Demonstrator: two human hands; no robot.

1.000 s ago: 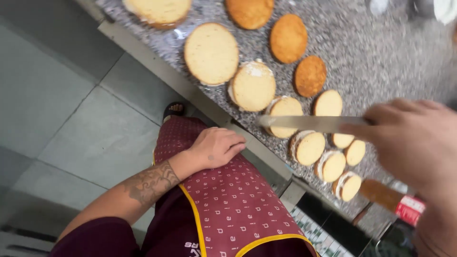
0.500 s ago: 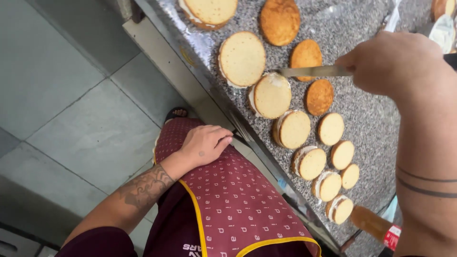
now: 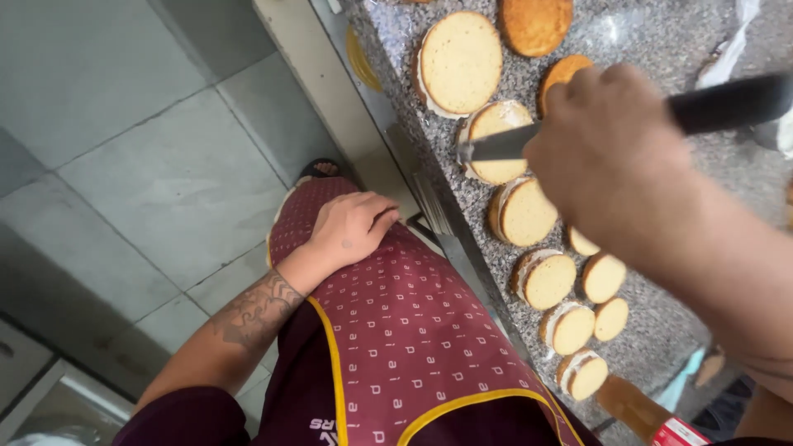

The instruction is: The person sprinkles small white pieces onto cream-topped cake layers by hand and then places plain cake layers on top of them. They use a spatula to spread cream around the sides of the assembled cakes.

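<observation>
The left hand [image 3: 351, 227] rests loosely curled on the maroon apron [image 3: 396, 330], holding nothing. Beyond it, the right hand [image 3: 611, 153] grips a black-handled palette knife [image 3: 504, 144], its blade lying over a cream-filled sponge round [image 3: 496, 140] on the speckled granite tabletop [image 3: 652, 41]. More filled rounds [image 3: 545, 279] line the edge below the right hand; larger sponge discs [image 3: 459, 62] lie past the blade.

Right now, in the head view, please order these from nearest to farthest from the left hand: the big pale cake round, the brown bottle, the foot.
1. Foot, just above the left hand, on the floor.
2. Big pale cake round, upper counter.
3. Brown bottle, bottom right.
</observation>
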